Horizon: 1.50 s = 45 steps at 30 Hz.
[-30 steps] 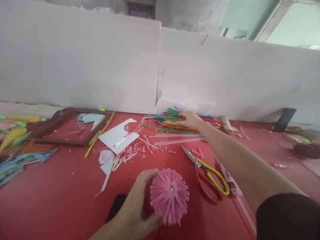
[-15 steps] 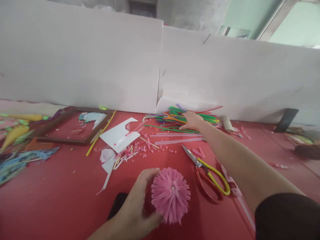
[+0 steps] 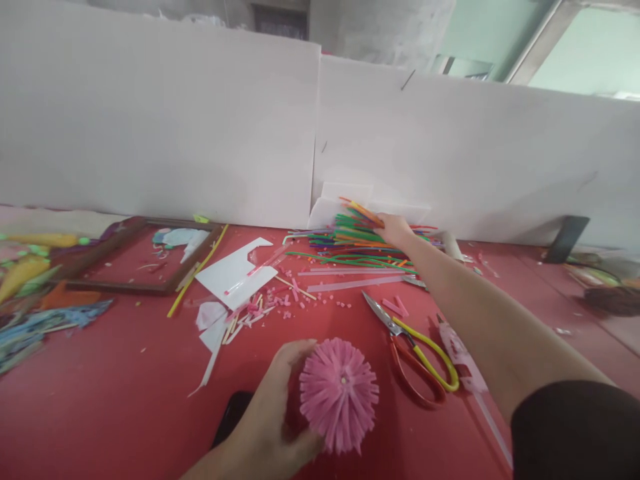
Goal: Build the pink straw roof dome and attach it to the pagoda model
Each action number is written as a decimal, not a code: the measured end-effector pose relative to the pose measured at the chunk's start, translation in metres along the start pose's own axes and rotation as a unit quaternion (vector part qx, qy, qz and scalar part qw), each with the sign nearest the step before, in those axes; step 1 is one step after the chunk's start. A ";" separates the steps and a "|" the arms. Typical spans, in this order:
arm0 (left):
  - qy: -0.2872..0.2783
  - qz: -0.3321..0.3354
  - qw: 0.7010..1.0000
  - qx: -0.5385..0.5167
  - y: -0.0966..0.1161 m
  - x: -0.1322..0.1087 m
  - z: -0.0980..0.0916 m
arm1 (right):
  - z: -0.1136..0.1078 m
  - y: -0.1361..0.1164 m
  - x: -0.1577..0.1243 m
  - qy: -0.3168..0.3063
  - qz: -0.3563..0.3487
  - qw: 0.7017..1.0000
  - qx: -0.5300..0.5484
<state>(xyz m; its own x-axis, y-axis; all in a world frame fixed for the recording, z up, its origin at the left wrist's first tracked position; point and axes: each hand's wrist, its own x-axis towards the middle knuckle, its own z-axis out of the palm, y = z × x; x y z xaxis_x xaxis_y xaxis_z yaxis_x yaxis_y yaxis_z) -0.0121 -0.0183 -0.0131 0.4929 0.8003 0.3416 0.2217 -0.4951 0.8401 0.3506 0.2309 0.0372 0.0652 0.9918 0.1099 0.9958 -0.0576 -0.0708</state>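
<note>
Near the front of the table my left hand (image 3: 280, 403) is closed around a round pink pipe-cleaner flower (image 3: 339, 397), seen from above with a small pale dot at its centre. The fingers under it are partly hidden. My right hand (image 3: 396, 232) reaches to the back and grips several pipe cleaners (image 3: 360, 227), orange, yellow and green, lifted a little off the pile. More coloured pipe cleaners (image 3: 345, 260) lie below that hand. Between the flower and my right forearm rest scissors (image 3: 397, 327) with one red and one yellow handle, blades slightly apart.
A pink glue gun (image 3: 463, 360) lies beside the scissors. White paper pieces (image 3: 237, 273), pink scraps and thin sticks are scattered left of centre. A brown frame (image 3: 125, 288) is farther left. White boards (image 3: 165, 127) stand along the back. A dark object (image 3: 233, 417) is partly behind my left hand.
My right hand has closed on pipe cleaners and raised them slightly from the pile; before, its fingers were spread over them. My left hand still holds the pink flower.
</note>
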 end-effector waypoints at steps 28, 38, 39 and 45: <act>0.009 -0.011 1.000 -0.001 -0.009 -0.004 0.001 | -0.017 -0.012 -0.028 -0.132 -0.065 0.989 0.016; 0.028 -0.027 0.999 -0.007 -0.021 -0.010 0.005 | 0.006 -0.030 -0.035 -0.021 0.081 0.994 -0.064; 0.029 -0.028 0.999 -0.007 -0.021 -0.010 0.005 | 0.006 -0.028 -0.035 -0.015 0.080 0.995 -0.063; 0.051 -0.027 0.998 -0.011 -0.018 -0.008 0.004 | 0.006 -0.023 -0.040 -0.027 0.015 0.999 -0.044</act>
<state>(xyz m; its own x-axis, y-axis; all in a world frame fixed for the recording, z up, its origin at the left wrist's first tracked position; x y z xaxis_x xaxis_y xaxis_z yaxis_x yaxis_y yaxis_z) -0.0170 -0.0173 -0.0329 0.3921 0.8565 0.3356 0.2264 -0.4434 0.8673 0.3244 0.1929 0.0288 0.0934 0.9941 0.0543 0.9955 -0.0942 0.0137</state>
